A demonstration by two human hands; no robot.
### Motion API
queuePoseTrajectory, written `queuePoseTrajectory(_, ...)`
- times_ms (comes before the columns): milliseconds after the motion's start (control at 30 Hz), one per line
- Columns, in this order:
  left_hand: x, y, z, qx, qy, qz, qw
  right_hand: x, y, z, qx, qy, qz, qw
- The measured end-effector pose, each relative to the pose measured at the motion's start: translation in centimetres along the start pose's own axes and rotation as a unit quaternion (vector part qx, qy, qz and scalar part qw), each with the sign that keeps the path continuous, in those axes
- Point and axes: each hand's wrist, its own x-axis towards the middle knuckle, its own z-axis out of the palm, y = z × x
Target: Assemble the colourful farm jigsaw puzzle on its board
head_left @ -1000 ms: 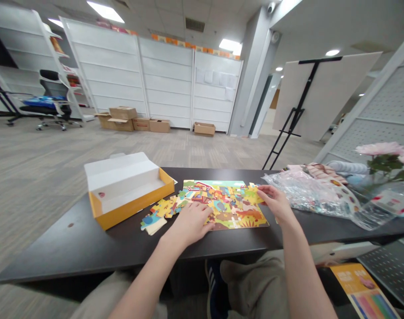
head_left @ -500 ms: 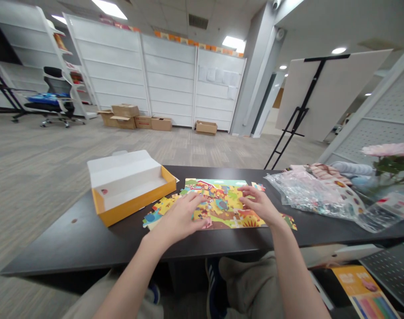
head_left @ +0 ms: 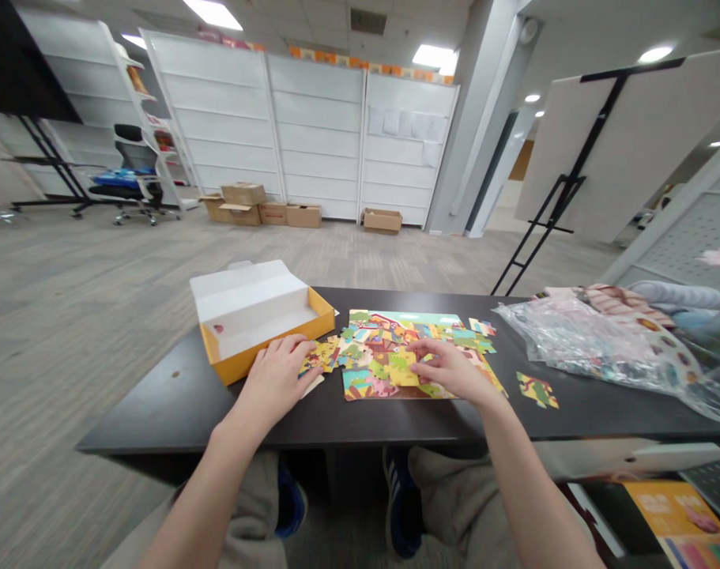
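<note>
A colourful jigsaw puzzle board [head_left: 360,386] lies on the dark table, with several loose pieces heaped on it. My left hand [head_left: 281,373] rests over yellow puzzle pieces [head_left: 329,353] left of the board, its fingers spread and close to the box. Over the board's middle is my right hand [head_left: 446,369], thumb and forefinger nearly together at a yellow-green piece [head_left: 402,368]; whether they grip it is hard to tell. A few joined pieces [head_left: 537,390] lie apart to the right, and another small piece [head_left: 481,326] touches the board's upper right area.
An open yellow box [head_left: 270,331] with a white inside stands at the table's left. Clear plastic bags [head_left: 590,340] and rolled fabric [head_left: 626,304] cover the right side. An orange package [head_left: 671,514] lies below the table edge at lower right.
My left hand has moved left off the board to the pieces beside the box. The right hand's fingers have drawn closer together over the board. The view has shifted.
</note>
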Motion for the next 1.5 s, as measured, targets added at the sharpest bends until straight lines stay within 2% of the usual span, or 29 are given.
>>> queuePoseTrajectory(100, -0.1, 1.4, -0.4, -0.045, -0.022, 0.046, 0.998, 0.3, -0.1, 0.9, -0.013, -0.007, -0.005, 1.0)
queuePoseTrajectory(200, -0.3, 3.3, -0.4, -0.088, -0.085, 0.111, 0.986, 0.6, -0.3, 1.9, -0.013, -0.031, -0.011, 0.999)
queuePoseTrajectory(333, -0.5, 4.9, 0.4, -0.082, -0.099, 0.132, 0.983, 0.8, -0.2, 3.0, -0.024, -0.043, -0.008, 0.999)
queuePoseTrajectory(567, -0.3, 4.9, 1.1, -0.097, -0.106, 0.144, 0.979, 1.4, 0.3, 3.5, -0.182, 0.017, -0.06, 0.981)
queuePoseTrajectory(700, -0.3, 4.9, 1.2, -0.105, -0.107, 0.133, 0.98, 1.1, -0.3, 3.4, -0.233, 0.003, -0.056, 0.971)
queuePoseTrajectory(800, -0.3, 4.9, 1.4, -0.113, -0.095, 0.133, 0.98, 0.5, -0.9, 3.2, -0.264, -0.004, -0.107, 0.959)
queuePoseTrajectory(900, -0.2, 4.9, 1.8, -0.11, -0.094, 0.136, 0.98, 0.1, -1.3, 3.1, -0.262, -0.055, -0.146, 0.952)
queuePoseTrajectory(1000, -0.1, 4.8, 1.9, -0.102, -0.102, 0.134, 0.98, 0.0, -1.2, 2.9, -0.262, -0.075, -0.134, 0.953)
queuePoseTrajectory(1267, 0.2, 5.5, 1.2, -0.082, -0.119, 0.136, 0.98, -0.3, -0.9, 0.8, -0.278, -0.068, -0.095, 0.953)
queuePoseTrajectory(1500, 0.3, 5.7, 0.9, -0.068, -0.119, 0.134, 0.981, -0.5, -0.7, 0.2, -0.262, -0.055, -0.082, 0.96)
